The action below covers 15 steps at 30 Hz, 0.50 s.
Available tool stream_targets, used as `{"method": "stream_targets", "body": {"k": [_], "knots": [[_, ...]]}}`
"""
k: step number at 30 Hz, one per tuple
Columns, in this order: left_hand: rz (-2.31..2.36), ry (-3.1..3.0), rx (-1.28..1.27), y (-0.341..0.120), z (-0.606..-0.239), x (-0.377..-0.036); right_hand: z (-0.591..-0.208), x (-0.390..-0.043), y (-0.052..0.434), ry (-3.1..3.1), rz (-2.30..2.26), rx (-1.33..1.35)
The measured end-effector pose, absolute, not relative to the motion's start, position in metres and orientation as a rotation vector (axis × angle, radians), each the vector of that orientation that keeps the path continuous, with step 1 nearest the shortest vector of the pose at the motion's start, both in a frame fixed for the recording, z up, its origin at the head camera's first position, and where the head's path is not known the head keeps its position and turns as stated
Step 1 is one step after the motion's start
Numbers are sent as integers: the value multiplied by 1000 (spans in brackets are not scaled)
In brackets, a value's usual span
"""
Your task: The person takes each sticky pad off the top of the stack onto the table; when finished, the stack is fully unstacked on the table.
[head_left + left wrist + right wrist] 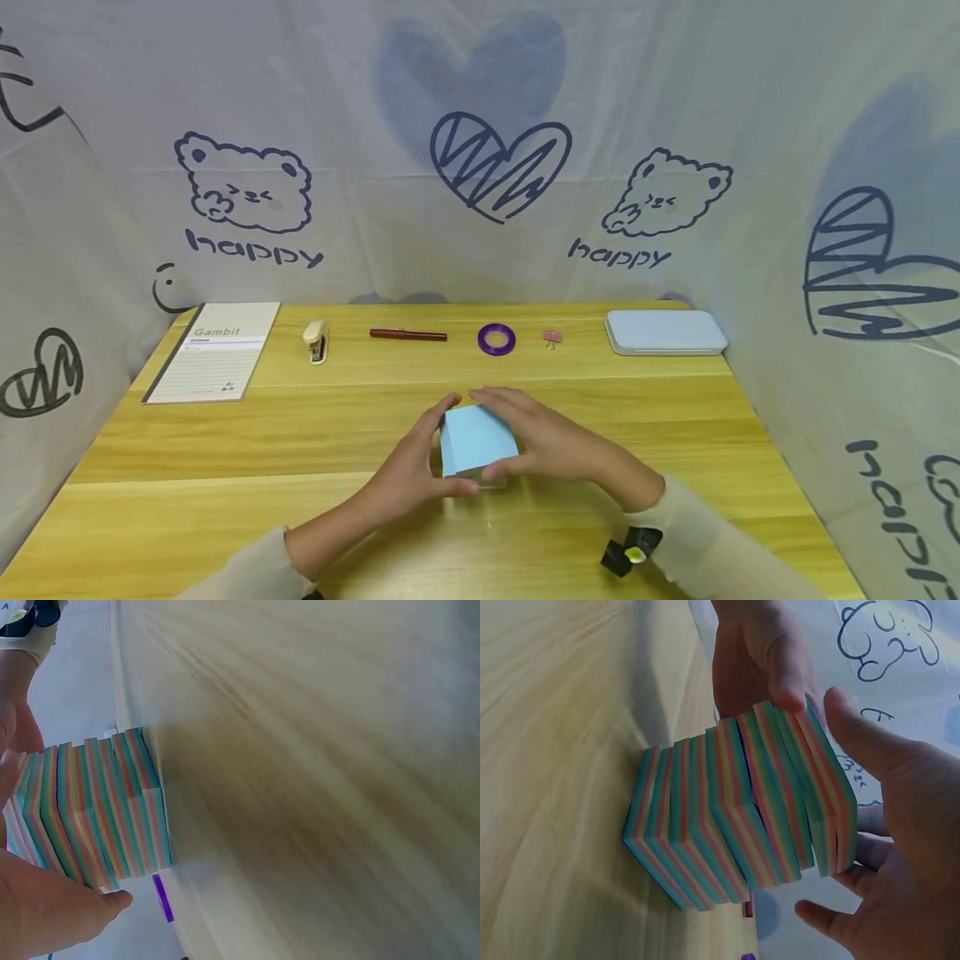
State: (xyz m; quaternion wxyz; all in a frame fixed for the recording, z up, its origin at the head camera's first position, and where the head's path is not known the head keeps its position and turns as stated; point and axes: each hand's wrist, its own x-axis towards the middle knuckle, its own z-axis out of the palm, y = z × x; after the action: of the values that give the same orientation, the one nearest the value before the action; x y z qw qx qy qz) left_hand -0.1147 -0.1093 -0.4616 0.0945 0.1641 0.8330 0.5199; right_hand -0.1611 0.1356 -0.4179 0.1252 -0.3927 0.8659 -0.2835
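Note:
A tall stack of sticky-note pads point(480, 437) stands on the table between both hands, its top sheet light blue. Striped sides in teal, pink and yellow show in the left wrist view, where the pads point(90, 810) sit slightly out of line. My left hand point(408, 467) holds the stack's left side, thumb at the near face and fingers toward the far side. From the right, my right hand point(551, 442) grips the upper part, thumb in front and fingers behind. In the right wrist view, the right hand's fingers point(859, 877) are partly hidden by the stack.
Along the back of the table lie a notebook point(213, 354), a white stapler point(317, 342), a dark red pen point(408, 335), a purple tape roll point(485, 345), a pink binder clip point(552, 337) and a light blue case point(666, 332). Printed white cloth hangs behind and at both sides.

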Motion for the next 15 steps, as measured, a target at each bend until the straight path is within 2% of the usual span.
{"method": "stream_targets", "body": {"k": [15], "knots": [[1622, 2455, 502, -107, -471, -118, -425, -159, 128, 2534, -928, -1111]]}}
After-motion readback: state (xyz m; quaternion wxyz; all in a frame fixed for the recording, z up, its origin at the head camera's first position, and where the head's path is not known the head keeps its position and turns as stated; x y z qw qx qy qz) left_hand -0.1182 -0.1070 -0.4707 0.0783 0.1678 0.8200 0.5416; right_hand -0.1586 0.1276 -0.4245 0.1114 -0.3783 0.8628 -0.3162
